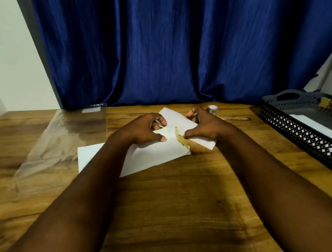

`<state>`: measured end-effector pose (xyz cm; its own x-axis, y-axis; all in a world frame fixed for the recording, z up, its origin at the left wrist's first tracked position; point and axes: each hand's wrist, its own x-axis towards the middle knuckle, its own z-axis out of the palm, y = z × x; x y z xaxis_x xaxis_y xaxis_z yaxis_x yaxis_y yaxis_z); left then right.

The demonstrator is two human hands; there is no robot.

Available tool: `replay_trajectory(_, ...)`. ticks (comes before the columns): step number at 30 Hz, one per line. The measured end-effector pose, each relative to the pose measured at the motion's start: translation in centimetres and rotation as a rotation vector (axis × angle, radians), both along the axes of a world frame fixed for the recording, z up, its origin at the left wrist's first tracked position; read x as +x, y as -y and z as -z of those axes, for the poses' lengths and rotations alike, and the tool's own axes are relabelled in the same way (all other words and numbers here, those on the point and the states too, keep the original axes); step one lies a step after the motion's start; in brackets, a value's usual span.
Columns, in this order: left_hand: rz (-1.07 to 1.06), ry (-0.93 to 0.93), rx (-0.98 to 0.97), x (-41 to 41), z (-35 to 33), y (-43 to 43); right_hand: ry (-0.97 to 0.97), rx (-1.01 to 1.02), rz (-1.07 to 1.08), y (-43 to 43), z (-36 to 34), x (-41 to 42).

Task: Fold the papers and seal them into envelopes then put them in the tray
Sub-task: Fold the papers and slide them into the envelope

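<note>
Left hand [143,129]: centre of the frame, grip pinched on the near end of the envelope, thumb pressing on its pale flap.
Right hand [204,124]: just right of centre, grip closed on the envelope's right part, thumb and fingers clamping its edges.
Envelope [177,118]: white, tilted, held between both hands just above the desk; a yellowish strip [180,137] shows along the flap edge between the thumbs.
Paper [143,155]: white sheet lying flat on the desk under the hands, centre of the frame.
Tray [306,134]: dark perforated tray at the right edge, white sheets inside.
Tape roll [212,108]: upper right of centre, behind the right hand.
Pencil [235,118]: lying beside the tape, between hand and tray.
Clear sleeve [67,137]: transparent plastic lying flat, left of centre.
Desk [170,208]: wood-grain top.
Curtain [171,38]: blue, across the upper frame.
</note>
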<state>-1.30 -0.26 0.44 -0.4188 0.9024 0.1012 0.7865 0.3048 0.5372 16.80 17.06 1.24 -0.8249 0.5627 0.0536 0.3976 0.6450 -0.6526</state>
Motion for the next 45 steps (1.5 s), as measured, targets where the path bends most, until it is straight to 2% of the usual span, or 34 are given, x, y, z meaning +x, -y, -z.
replay_trajectory(8,-0.162,0.002,0.064,1.8,0.7,-0.7,-0.213,0.085,0.138,-0.8,0.5,0.2)
replay_trajectory(12,-0.165,0.106,0.102,2.8,1.1,-0.6,-0.486,0.008,0.2,-1.3,0.3,-0.2)
replay_trajectory(15,-0.203,0.16,0.178,1.8,1.1,-0.3,-0.593,-0.243,0.225,-0.4,-0.9,-0.3)
replay_trajectory(18,-0.219,0.15,0.208,1.6,0.7,-0.1,-0.614,-0.796,0.123,0.3,-2.5,0.0)
replay_trajectory(19,-0.209,0.145,0.206,1.5,0.6,-0.1,-0.582,-0.896,0.077,0.4,-2.7,0.2)
replay_trajectory(20,-0.199,0.136,0.202,1.4,0.4,-0.1,-0.522,-0.903,0.039,0.5,-2.8,0.3)
replay_trajectory(22,-0.206,0.115,0.193,1.4,0.2,-0.2,-0.355,-0.688,0.006,0.9,-2.4,0.4)
replay_trajectory(25,-0.237,0.098,0.205,0.8,0.4,-0.4,-0.11,-0.135,0.097,1.5,-1.5,0.4)
replay_trajectory(28,-0.254,0.082,0.216,0.8,0.5,-0.4,0.082,0.187,0.153,0.8,-0.6,0.3)
replay_trajectory(32,-0.263,0.043,0.214,0.9,0.7,-0.4,0.103,0.322,0.174,-0.4,0.3,0.5)
replay_trajectory(38,-0.312,0.085,0.257,1.3,1.5,-0.7,0.041,0.369,0.2,-1.6,1.1,0.9)
replay_trajectory(42,-0.32,0.106,0.304,1.5,2.0,-0.7,-0.077,0.474,0.196,-2.2,1.3,0.8)
replay_trajectory(45,-0.321,0.09,0.327,1.4,2.1,-0.8,-0.185,0.477,0.166,-2.0,1.1,0.7)
